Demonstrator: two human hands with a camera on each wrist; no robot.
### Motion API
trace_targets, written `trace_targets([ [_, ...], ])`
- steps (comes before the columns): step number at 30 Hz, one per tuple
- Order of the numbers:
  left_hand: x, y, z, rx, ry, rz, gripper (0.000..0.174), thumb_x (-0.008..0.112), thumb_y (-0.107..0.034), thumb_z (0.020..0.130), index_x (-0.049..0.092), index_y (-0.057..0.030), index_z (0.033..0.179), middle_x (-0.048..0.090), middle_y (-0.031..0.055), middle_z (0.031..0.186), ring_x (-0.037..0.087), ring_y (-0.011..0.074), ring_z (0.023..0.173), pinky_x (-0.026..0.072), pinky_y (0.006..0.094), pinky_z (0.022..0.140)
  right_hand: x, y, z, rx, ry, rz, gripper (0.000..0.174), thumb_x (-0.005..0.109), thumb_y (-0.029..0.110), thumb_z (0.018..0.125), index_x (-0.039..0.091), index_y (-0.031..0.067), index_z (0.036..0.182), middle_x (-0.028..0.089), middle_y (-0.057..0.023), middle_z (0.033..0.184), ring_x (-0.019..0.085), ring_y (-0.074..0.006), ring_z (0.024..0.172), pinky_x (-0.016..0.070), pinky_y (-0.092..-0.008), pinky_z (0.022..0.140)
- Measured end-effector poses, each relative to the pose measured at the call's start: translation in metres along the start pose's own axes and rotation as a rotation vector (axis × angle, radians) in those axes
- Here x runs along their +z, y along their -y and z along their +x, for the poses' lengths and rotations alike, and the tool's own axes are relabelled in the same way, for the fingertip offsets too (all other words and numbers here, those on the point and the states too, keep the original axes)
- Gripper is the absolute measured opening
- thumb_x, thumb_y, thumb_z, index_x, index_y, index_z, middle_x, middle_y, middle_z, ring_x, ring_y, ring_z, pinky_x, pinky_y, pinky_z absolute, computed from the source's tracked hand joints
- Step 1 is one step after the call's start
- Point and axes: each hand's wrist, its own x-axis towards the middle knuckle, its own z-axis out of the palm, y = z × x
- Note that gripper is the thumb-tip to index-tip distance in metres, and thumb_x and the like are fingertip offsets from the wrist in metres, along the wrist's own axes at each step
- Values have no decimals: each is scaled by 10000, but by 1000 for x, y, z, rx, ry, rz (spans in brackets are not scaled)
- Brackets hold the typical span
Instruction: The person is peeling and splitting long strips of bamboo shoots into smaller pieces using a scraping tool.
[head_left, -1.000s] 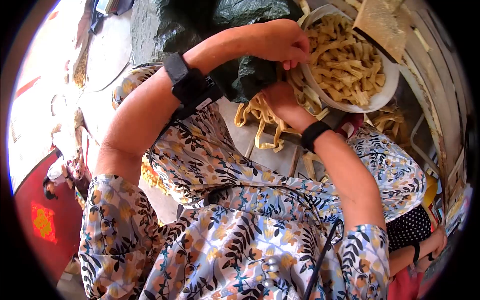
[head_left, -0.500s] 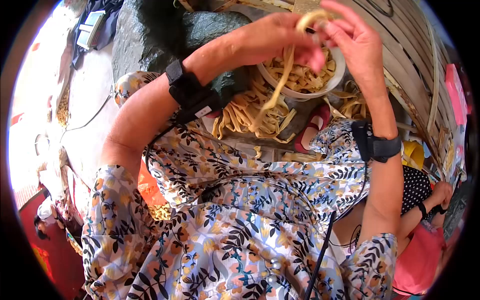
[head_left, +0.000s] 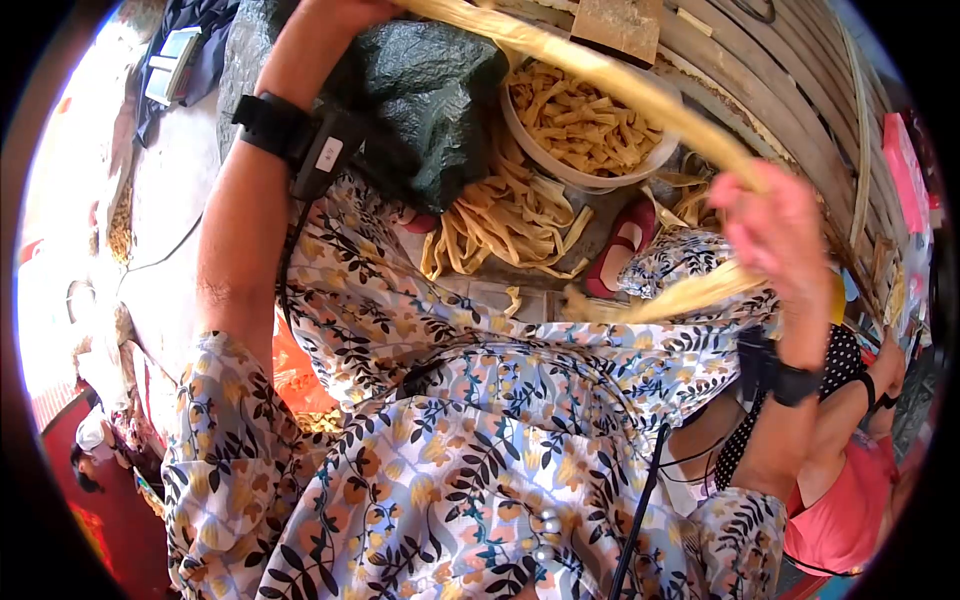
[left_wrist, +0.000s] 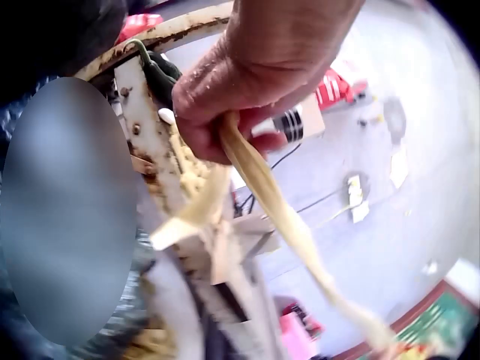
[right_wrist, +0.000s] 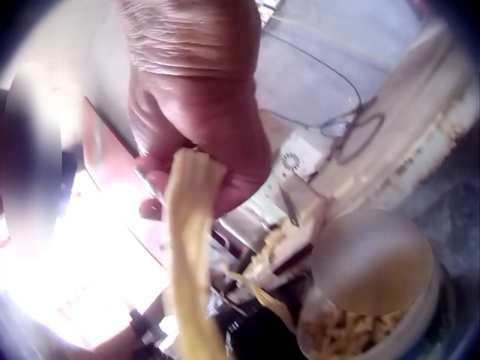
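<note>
A long pale-yellow strip [head_left: 590, 68] stretches across the top of the head view between two widely spread hands. The left hand [head_left: 345, 8], partly cut off by the top edge, grips one end; in the left wrist view the left hand [left_wrist: 251, 82] has its fingers curled round the strip [left_wrist: 281, 210]. At the right, the blurred right hand [head_left: 775, 230] holds the other part, with a tail trailing leftward. In the right wrist view the right hand [right_wrist: 202, 120] pinches the strip [right_wrist: 191, 247]. Below the strip stands a white bucket [head_left: 590, 184] holding short yellow pieces [head_left: 580, 120].
Long strips [head_left: 495, 225] lie in a pile on the floor beside a dark green plastic bag [head_left: 430, 95]. A wooden block [head_left: 618, 28] rests on the slatted bench [head_left: 760, 90] behind the bucket. Another person's arm [head_left: 850, 405] shows at the lower right.
From close together over the bucket, the hands have moved far apart, the left up and leftward, the right down and rightward. The strip now spans between them.
</note>
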Motion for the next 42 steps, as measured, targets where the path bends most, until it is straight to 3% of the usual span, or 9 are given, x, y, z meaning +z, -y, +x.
trace_targets([
  [2,30,18,-16,322,484,1325,231,525,-136,831,524,-11,1025,573,85,749,578,215,669,467,289,663,-7,34,-11,-37,-57,-145,165,528,167,847,587,14,846,512,4,505,349,0,345,251,-124,313],
  [4,82,19,-20,-306,150,1112,271,531,-265,850,623,-19,918,621,80,710,595,133,618,486,278,543,5,33,5,-33,38,-283,158,523,168,852,591,25,851,514,13,510,370,-2,370,262,-138,334],
  [8,109,38,-35,440,214,1641,464,624,-384,784,561,9,1023,635,90,909,608,206,849,488,319,722,27,-9,58,-224,176,-613,135,562,141,796,587,14,755,524,-61,512,489,-118,413,386,-272,403],
  [11,136,42,-43,364,459,877,533,620,-391,781,503,-14,1139,567,175,1078,543,223,1032,451,324,849,44,-9,80,-347,92,-613,158,565,139,780,567,0,706,534,-95,531,522,-161,437,422,-292,440],
  [16,128,65,-37,44,419,826,198,489,-167,889,624,-24,867,492,-22,471,453,33,407,382,196,407,33,-4,91,-269,75,-486,164,552,140,804,582,4,718,548,-41,539,508,-95,453,407,-235,434],
  [26,105,67,-21,-229,398,1058,389,632,-260,783,519,-14,1063,614,106,731,578,145,565,481,255,547,-47,-21,37,-126,-196,-461,141,499,72,843,626,17,869,489,21,505,363,-21,385,270,-161,365],
  [30,139,60,-32,719,186,1358,828,745,-357,630,326,-59,1279,481,195,1150,465,340,1065,387,397,896,-15,-19,66,-378,-151,-737,87,514,44,787,537,20,707,461,-66,475,462,-158,429,359,-290,433],
  [36,158,61,-25,384,344,569,225,522,-103,858,505,8,1053,620,58,737,591,114,666,468,233,631,16,-1,91,-485,-113,-771,101,565,108,762,566,14,725,499,-92,534,512,-220,490,398,-331,496],
  [42,127,56,-20,358,180,633,217,474,-173,904,600,4,911,515,-19,622,473,40,543,391,191,494,8,-14,109,-214,-68,-12,240,575,169,843,591,-6,1006,610,-9,702,481,-30,551,367,-169,475],
])
